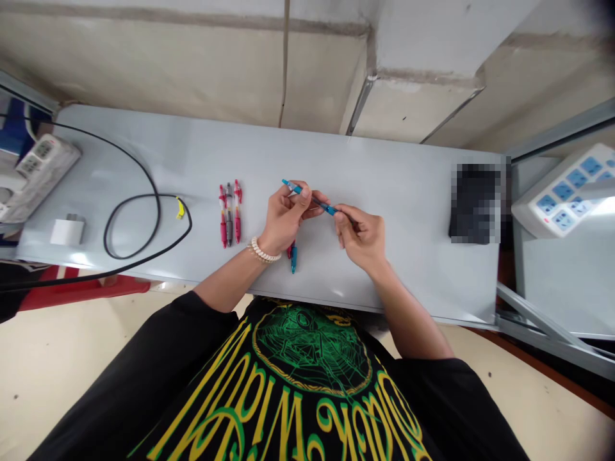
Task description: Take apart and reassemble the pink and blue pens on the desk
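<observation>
A blue pen is held slantwise above the middle of the table, one end in each hand. My left hand pinches its upper left part between thumb and fingers, with the blue tip sticking out. The fingers of my right hand are closed round its lower right end. Below my left hand lie a blue pen part and a red one, partly hidden by that hand. Left of my left hand, a red pen, a dark pen and another red pen lie side by side.
On the grey table a looped black cable with a yellow tie lies at the left, near a white adapter. A pixelated black object is at the right. Power strips flank the table.
</observation>
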